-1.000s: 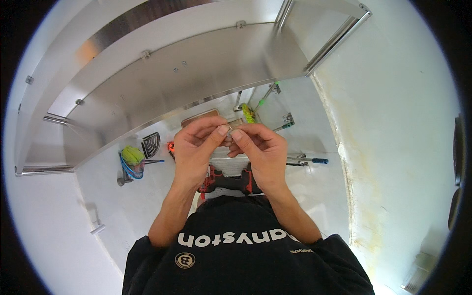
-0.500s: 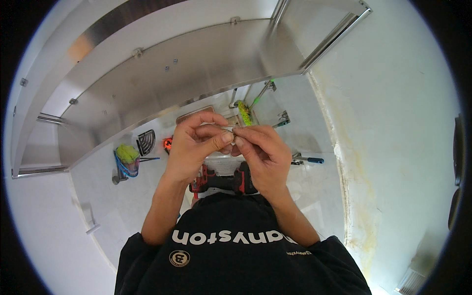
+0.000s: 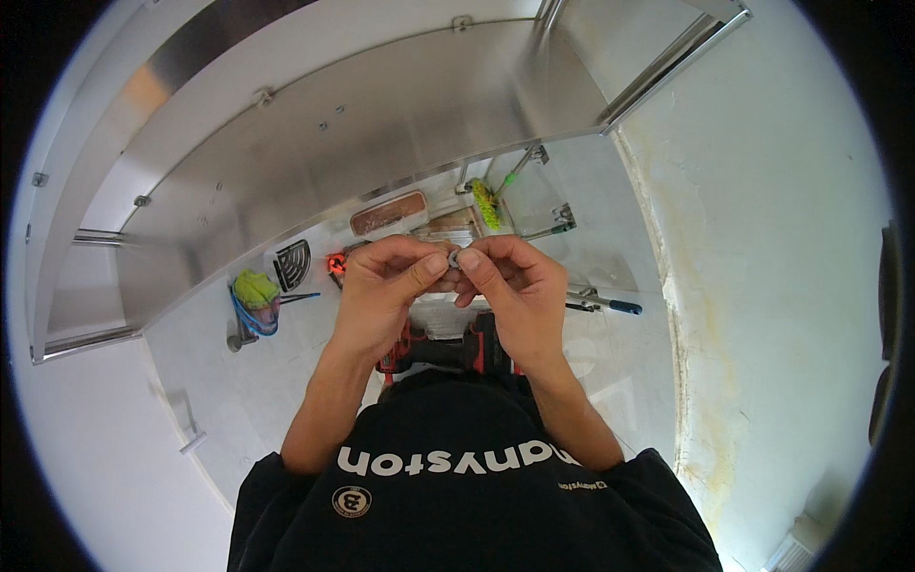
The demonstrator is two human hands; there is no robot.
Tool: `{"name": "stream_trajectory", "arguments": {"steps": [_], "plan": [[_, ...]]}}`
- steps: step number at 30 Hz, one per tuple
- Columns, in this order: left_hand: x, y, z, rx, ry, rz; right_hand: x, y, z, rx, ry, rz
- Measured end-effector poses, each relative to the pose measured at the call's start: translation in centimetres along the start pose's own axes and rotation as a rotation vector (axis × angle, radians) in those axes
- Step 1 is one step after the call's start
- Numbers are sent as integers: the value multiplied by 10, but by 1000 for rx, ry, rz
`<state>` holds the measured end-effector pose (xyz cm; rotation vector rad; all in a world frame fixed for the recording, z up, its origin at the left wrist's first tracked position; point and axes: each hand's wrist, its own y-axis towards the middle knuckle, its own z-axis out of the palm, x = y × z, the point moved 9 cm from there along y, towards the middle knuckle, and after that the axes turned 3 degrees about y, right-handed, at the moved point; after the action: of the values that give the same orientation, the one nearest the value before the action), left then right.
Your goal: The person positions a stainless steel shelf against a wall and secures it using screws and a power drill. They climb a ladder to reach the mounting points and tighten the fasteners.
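Note:
My left hand (image 3: 386,281) and my right hand (image 3: 515,286) meet in front of my chest, thumbs and index fingers closed in a pinch. Between the fingertips sits a small grey ring-shaped piece (image 3: 454,258), gripped from both sides. The fingers cover part of it, so its exact kind stays unclear. Just below the hands, close to my body, are red and black power tools (image 3: 483,341), partly hidden by my wrists and shirt.
A metal shelf panel (image 3: 381,105) spans the area ahead, with a wall (image 3: 762,286) at right. On the floor lie a reddish-brown tray (image 3: 389,213), a yellow-green fluffy item (image 3: 484,203), a black slotted piece (image 3: 293,265), a bag with green cloth (image 3: 255,288) and a blue-handled tool (image 3: 624,307).
My fingers have shifted around the small piece, and its ring shape now shows between the thumbs. The whole view has moved slightly, revealing more of the tray beyond my hands.

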<state>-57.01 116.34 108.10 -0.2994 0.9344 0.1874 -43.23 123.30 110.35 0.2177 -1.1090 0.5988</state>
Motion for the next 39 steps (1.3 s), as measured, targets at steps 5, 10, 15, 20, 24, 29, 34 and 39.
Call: {"name": "stream_trajectory", "arguments": {"steps": [5, 10, 15, 20, 24, 29, 34, 39], "plan": [[8, 8, -8, -86, 49, -22, 2, 9, -8, -83, -176, -57], [13, 23, 0, -133, 93, -29, 8, 12, -13, -207, -253, -177], [17, 41, 18, -83, -38, -47, 24, 19, -16, -233, -392, -304], [25, 70, 24, -43, -162, -281, 38, 53, -35, -116, -502, -503], [24, 112, 24, 62, -104, -345, 55, 84, -35, -54, -631, -707], [17, 166, 3, 84, -4, -349, 57, 134, -32, -102, -806, -838], [-2, 233, -20, -113, 198, -285, 27, 222, -47, -92, -850, -728], [-46, 240, -34, -306, 793, 93, 14, 311, -38, -214, -799, -570]]}}
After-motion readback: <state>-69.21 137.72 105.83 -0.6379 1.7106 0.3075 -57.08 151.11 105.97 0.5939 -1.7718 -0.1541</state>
